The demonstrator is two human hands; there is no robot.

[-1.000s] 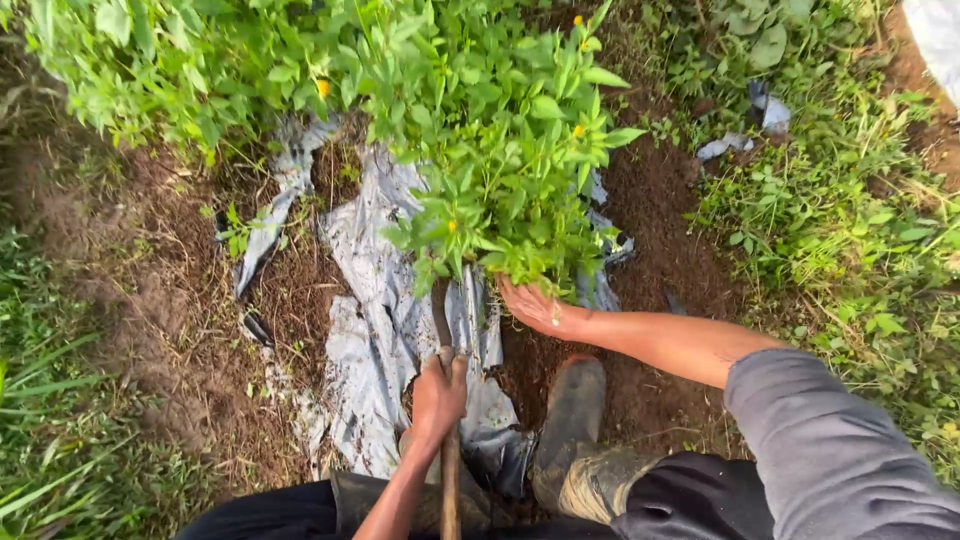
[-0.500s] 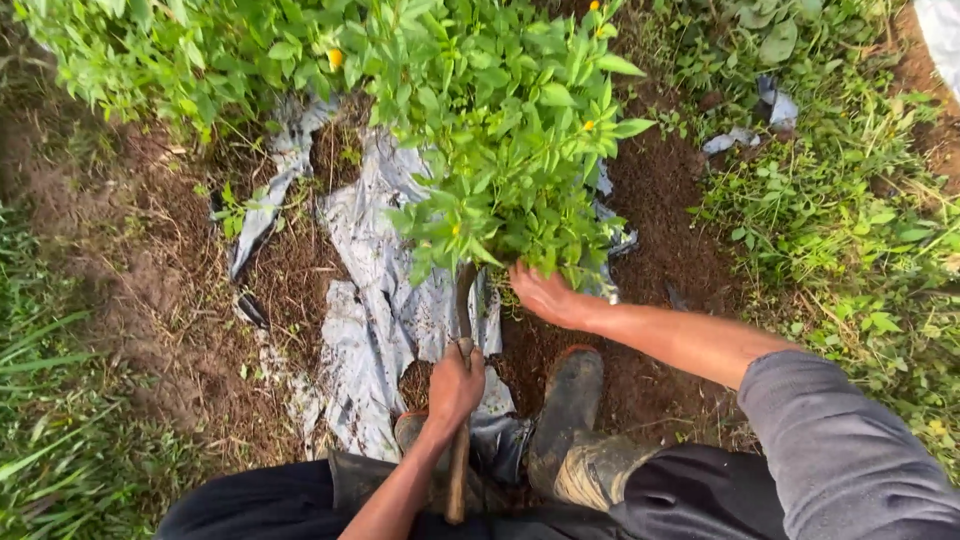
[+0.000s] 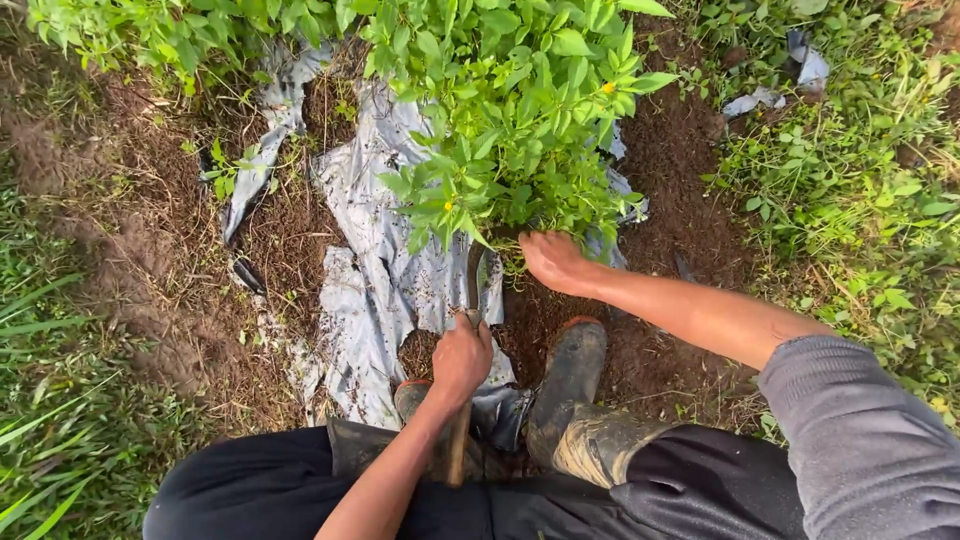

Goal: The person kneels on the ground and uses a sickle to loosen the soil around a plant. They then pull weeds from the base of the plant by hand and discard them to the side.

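Head view, looking straight down. Left hand [image 3: 461,360] closed tight around wooden tool handle [image 3: 459,440], fingers wrapped fully, knuckles up. Curved dark blade [image 3: 475,278] running up from the fist, tip lost under the leaves. Kind of tool: cannot tell for sure, sickle-like. Right hand [image 3: 553,261] pushed in at the foot of the leafy green plant [image 3: 520,120], palm down, fingers buried in stems and foliage; closed on a stem or merely pressing: cannot tell. Blade just left of right hand, close, contact not visible.

Plant standing mid-top of the soil bed, small yellow blooms among leaves, base right where both hands meet. Torn grey plastic mulch sheet [image 3: 375,270] spread over the bed under and left of the plant, ragged, soil-spattered, one strip trailing toward the bed's upper left edge. Bare brown soil [image 3: 670,190] right of the plant and around right forearm. Two muddy rubber boots planted on the bed's near edge: one [image 3: 570,385] just below right hand, other [image 3: 412,398] mostly hidden behind left wrist. Grey sleeve [image 3: 865,440] pushed up on right arm, forearm bare. Dark trousers [image 3: 260,490] along bottom. Grass and weeds [image 3: 850,200] along the bed's right edge, more grass down the left edge. Scraps of grey plastic [image 3: 790,75] lying in weeds near upper right corner.
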